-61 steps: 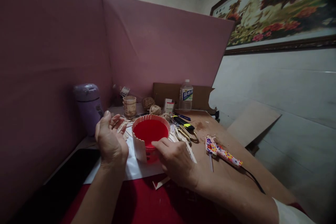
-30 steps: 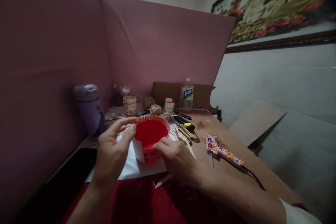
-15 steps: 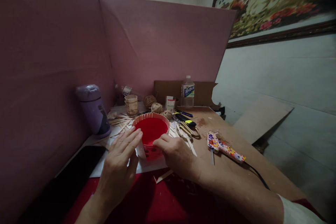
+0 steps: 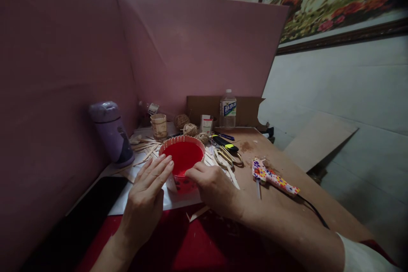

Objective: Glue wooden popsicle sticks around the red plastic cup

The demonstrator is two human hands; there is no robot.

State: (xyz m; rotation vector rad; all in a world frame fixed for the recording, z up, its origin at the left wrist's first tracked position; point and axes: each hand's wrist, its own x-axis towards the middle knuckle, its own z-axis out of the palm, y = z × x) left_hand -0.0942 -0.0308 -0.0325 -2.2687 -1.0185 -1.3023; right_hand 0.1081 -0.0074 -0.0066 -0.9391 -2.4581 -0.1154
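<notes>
A round red plastic bowl (image 4: 184, 156) stands in front of me, its far rim edged with a row of short pale wooden strips. My left hand (image 4: 148, 182) lies flat along the bowl's left side, fingers stretched out together, with the fingertips at the rim. With thumb and fingers pinched together, my right hand (image 4: 213, 185) grips the bowl's near rim. Whether a small strip is also between those fingers is hidden. Loose flat wooden sticks (image 4: 149, 149) lie beyond my left hand on a white sheet (image 4: 119, 208).
Scissors (image 4: 228, 158) and a yellow-black cutter (image 4: 225, 143) lie right of the bowl. Farther right rests a flowered glue gun (image 4: 274, 178) with its cord. Behind are twine balls (image 4: 190, 129), a wooden cup (image 4: 159, 126) and a clear bottle (image 4: 228, 110). A purple flask (image 4: 111, 134) stands left.
My left hand has flattened slightly against the bowl's side, its thumb drawn in. The right hand keeps its pinch at the rim. The view has shifted a little.
</notes>
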